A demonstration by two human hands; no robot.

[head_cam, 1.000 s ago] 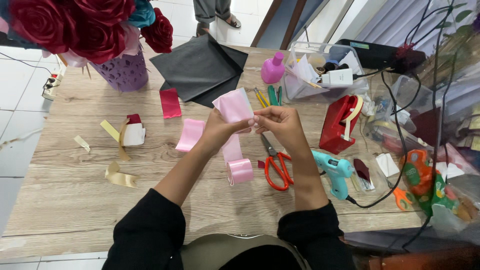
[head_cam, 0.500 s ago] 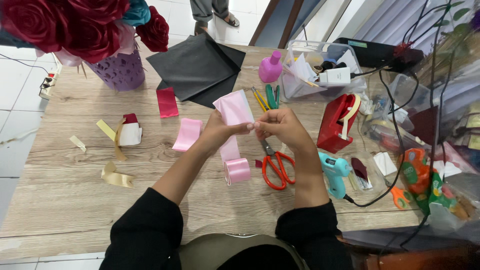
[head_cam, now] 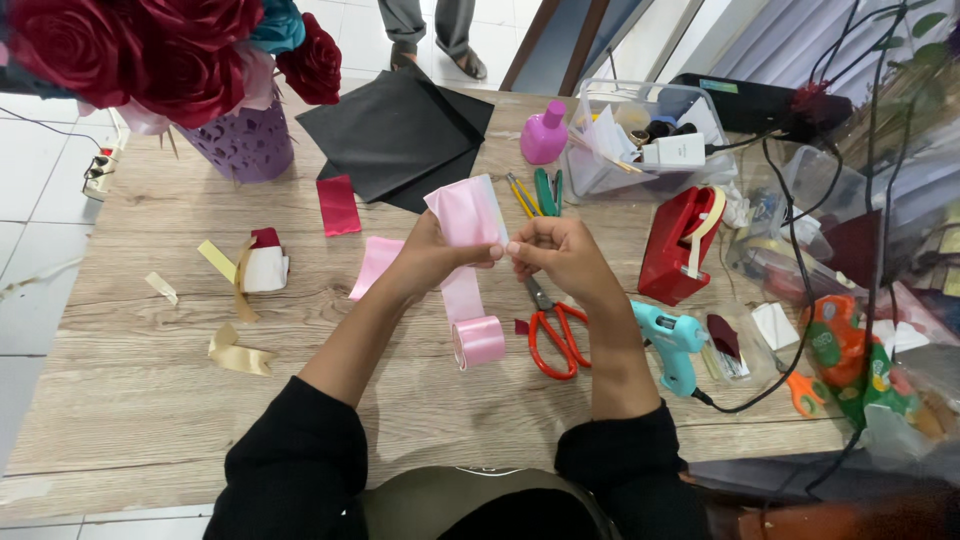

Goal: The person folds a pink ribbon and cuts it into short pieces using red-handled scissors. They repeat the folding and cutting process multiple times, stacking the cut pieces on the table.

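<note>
Head view: red-handled scissors [head_cam: 556, 338], teal glue gun [head_cam: 671, 340] beside pink ribbon roll [head_cam: 479, 341].

Two hands: left hand [head_cam: 432, 255], right hand [head_cam: 560, 255]. One pink ribbon roll [head_cam: 479, 341] below hands. One red-handled scissors [head_cam: 555, 335] under right hand. One glue gun [head_cam: 672, 340], one red tape dispenser [head_cam: 680, 245] right of hands. One pink bottle [head_cam: 545, 135] beyond.

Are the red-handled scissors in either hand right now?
No, the scissors lie on the table below the right hand; both hands hold pink ribbon.
</note>
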